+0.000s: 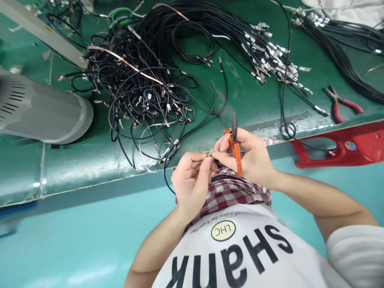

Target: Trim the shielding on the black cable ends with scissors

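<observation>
My left hand (192,180) pinches the end of a thin black cable (169,176) between thumb and fingertips, with a small metal end at the tips. My right hand (249,156) grips small orange-handled snips (237,158), their dark blades pointing up, close beside that cable end. Whether the blades touch the cable is hidden. Both hands are above a red-and-white checked cloth (225,194) on my lap. Beyond them, on the green bench (90,164), lies a tangled heap of black cables (144,92) with metal-tipped ends.
A bundle of black cables with crimped metal terminals (270,56) lies at the back. Red-handled pliers (339,102) rest at right, near a red plastic bracket (339,146). A grey vented housing (39,108) intrudes at left. Foil tape lines the bench edge.
</observation>
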